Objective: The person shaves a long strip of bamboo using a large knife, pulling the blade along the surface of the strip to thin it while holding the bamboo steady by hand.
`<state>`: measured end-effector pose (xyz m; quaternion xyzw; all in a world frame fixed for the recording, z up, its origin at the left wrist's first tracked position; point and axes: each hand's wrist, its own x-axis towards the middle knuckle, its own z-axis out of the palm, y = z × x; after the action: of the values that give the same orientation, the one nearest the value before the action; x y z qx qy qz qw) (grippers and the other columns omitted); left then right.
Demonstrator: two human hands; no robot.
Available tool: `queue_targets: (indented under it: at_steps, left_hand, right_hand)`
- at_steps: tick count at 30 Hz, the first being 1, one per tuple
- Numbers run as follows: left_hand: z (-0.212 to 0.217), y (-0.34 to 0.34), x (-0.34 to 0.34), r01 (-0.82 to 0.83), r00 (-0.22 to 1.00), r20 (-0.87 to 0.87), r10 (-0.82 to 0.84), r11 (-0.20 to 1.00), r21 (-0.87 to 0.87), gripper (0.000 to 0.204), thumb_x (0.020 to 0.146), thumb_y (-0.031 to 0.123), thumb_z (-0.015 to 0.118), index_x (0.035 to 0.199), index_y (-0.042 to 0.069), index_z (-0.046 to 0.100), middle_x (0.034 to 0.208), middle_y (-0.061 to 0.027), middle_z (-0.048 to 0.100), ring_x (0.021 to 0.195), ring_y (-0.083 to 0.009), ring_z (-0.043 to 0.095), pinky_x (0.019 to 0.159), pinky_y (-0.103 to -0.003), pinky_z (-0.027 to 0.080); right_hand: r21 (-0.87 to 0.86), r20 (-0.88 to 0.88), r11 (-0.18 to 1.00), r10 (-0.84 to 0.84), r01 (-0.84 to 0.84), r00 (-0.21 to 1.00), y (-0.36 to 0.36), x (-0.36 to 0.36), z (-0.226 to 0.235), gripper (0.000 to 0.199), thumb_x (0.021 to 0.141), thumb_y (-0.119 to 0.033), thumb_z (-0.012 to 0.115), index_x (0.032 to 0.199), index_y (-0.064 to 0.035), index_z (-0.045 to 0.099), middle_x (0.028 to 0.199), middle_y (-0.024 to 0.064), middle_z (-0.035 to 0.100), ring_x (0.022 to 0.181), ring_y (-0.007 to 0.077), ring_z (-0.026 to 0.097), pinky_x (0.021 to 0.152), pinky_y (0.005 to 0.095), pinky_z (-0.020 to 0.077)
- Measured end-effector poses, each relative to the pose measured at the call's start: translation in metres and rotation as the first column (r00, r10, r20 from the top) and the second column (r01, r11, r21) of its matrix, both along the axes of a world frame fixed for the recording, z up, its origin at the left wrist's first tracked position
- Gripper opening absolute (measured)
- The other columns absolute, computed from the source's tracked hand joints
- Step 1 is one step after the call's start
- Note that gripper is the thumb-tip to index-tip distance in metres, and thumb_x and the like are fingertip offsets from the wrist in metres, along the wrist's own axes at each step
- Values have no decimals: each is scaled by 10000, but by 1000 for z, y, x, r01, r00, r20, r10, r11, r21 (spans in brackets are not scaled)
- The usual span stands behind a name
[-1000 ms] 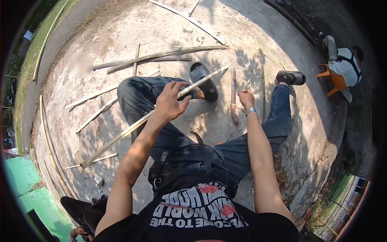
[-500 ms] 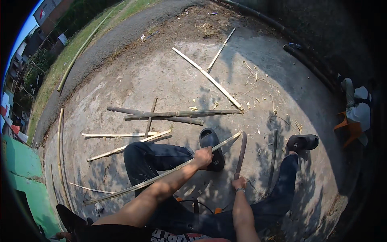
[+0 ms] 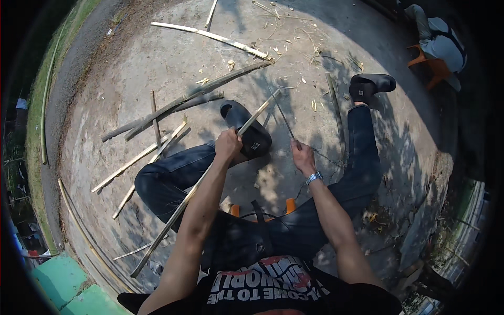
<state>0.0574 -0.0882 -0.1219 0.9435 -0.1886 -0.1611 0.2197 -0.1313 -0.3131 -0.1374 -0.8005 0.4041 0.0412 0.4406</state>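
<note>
My left hand is closed around a long, pale bamboo strip. The strip slants across my bent left leg, its upper end lying past the black slipper on my left foot. In my right hand, which wears a metal watch on the wrist, is the handle of a machete. Its long thin blade shows nearly edge-on and points up toward the strip's upper end. Whether blade and strip touch, I cannot tell.
Dark bamboo pieces lie crossed ahead on the left, with pale strips nearby. Another dark piece lies beside my right leg. Shavings litter the concrete. At upper right a person sits on an orange chair.
The view has tilted and turned. The machete has swung from showing its broad side to nearly edge-on and leans toward the strip. My left hand still grips the bamboo strip.
</note>
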Motion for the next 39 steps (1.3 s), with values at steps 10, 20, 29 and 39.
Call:
queue_targets:
  at_steps: [10, 20, 29, 39]
  left_hand:
    - [-6, 8, -10, -47, 994, -106, 37, 994, -100, 220, 891, 248, 671, 942, 39, 715, 894, -240, 713, 876, -432, 697, 796, -501, 567]
    - [-27, 17, -6, -23, 972, -234, -5, 993, -119, 277, 900, 282, 670, 932, 16, 740, 804, -240, 697, 822, -411, 705, 756, -470, 548]
    - [-21, 19, 12, -256, 718, -696, 22, 938, -235, 372, 999, 240, 636, 725, -7, 680, 577, 31, 491, 471, -90, 439, 455, -285, 335]
    - [-22, 34, 21, -406, 508, -861, 0, 882, -239, 333, 1029, 258, 616, 783, 38, 660, 590, 48, 454, 437, -45, 360, 408, -262, 227]
  right_hand:
    - [-273, -284, 909, 238, -316, 929, -53, -1, 2, 579, 973, -587, 522, 942, -30, 678, 910, 244, 714, 883, 418, 693, 802, 522, 545]
    - [-223, -324, 811, 461, -540, 826, -94, -6, -1, 583, 954, -625, 534, 846, -76, 695, 860, 178, 717, 833, 391, 698, 757, 497, 551]
    - [-231, -250, 829, 455, -509, 855, -67, 8, -37, 584, 977, -629, 499, 990, -69, 667, 852, 193, 717, 812, 392, 708, 709, 506, 564]
    - [-125, -239, 900, 382, -419, 893, -76, 34, -32, 555, 1001, -584, 480, 1041, -75, 697, 839, 207, 706, 827, 400, 696, 735, 475, 565]
